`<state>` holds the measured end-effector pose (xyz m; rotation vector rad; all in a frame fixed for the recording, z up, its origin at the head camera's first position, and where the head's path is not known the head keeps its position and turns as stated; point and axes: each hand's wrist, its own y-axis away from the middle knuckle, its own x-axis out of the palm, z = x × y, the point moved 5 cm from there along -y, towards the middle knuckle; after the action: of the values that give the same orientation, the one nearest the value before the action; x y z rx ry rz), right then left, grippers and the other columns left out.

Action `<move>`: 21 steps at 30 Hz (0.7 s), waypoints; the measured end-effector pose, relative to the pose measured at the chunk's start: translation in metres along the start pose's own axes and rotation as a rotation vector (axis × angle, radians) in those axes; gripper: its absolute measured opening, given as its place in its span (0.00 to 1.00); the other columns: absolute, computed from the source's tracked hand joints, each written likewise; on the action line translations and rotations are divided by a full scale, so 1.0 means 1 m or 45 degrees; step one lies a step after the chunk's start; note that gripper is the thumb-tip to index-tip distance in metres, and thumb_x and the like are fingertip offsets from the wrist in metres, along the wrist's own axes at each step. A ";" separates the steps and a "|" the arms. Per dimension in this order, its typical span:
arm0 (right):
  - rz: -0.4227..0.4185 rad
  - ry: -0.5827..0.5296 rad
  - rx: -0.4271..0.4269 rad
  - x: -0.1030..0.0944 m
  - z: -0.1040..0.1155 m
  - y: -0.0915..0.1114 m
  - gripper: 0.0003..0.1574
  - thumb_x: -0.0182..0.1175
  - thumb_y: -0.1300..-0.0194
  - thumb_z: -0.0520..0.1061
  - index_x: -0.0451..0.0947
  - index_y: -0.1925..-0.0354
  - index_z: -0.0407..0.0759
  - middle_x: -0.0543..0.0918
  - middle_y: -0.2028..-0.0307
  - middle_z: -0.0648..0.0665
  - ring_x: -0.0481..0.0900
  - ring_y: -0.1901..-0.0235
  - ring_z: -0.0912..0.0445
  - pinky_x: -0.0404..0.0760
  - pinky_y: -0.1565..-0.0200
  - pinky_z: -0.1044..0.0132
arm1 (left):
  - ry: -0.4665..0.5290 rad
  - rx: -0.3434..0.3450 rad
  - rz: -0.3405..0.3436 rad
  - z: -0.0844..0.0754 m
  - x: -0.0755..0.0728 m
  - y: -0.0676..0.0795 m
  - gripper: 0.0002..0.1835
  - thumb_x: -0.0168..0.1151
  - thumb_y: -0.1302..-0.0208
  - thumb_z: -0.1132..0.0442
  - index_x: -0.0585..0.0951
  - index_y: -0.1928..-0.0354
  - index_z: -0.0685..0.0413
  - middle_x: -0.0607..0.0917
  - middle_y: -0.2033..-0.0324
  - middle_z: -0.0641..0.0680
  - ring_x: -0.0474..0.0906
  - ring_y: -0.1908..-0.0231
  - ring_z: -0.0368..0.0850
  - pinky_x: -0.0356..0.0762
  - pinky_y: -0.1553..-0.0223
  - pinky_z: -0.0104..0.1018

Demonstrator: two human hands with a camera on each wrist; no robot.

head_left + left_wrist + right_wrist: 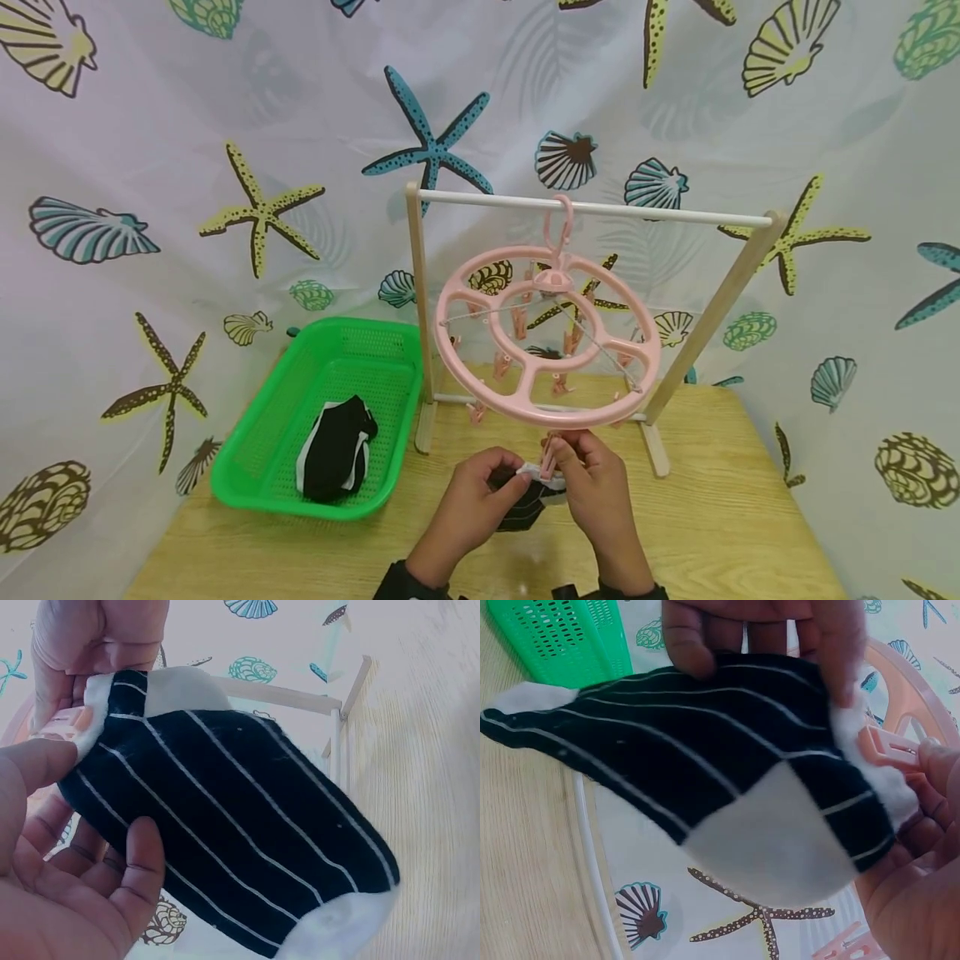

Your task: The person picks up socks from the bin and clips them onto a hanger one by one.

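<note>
A black ankle sock with thin white stripes and a white heel and toe hangs from its cuff. My left hand pinches the white cuff between thumb and fingers, its other fingers along the sock's side in the left wrist view. My right hand pinches a pink clothespin whose jaws are at the cuff's edge. Above both hands hangs a round pink drying hanger with several more clothespins dangling below its rings.
The hanger's hook loops over the white bar of a wooden stand. Left of the stand, a green basket holds a black-and-white bundle of cloth. Behind the wooden table hangs a seashell-print curtain.
</note>
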<state>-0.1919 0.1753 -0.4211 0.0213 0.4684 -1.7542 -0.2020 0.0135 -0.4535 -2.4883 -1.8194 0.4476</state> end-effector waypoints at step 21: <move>0.153 -0.097 0.034 0.008 -0.001 0.001 0.09 0.65 0.32 0.45 0.82 0.59 0.39 0.83 0.63 0.45 0.81 0.64 0.56 0.79 0.62 0.65 | 0.073 -0.023 -0.132 0.003 -0.004 0.005 0.08 0.65 0.32 0.56 0.83 0.59 0.52 0.85 0.64 0.47 0.80 0.64 0.40 0.78 0.66 0.33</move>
<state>-0.1935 0.1677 -0.4248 0.0019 0.3805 -1.6374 -0.1993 0.0080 -0.4567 -2.3777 -1.9272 0.3530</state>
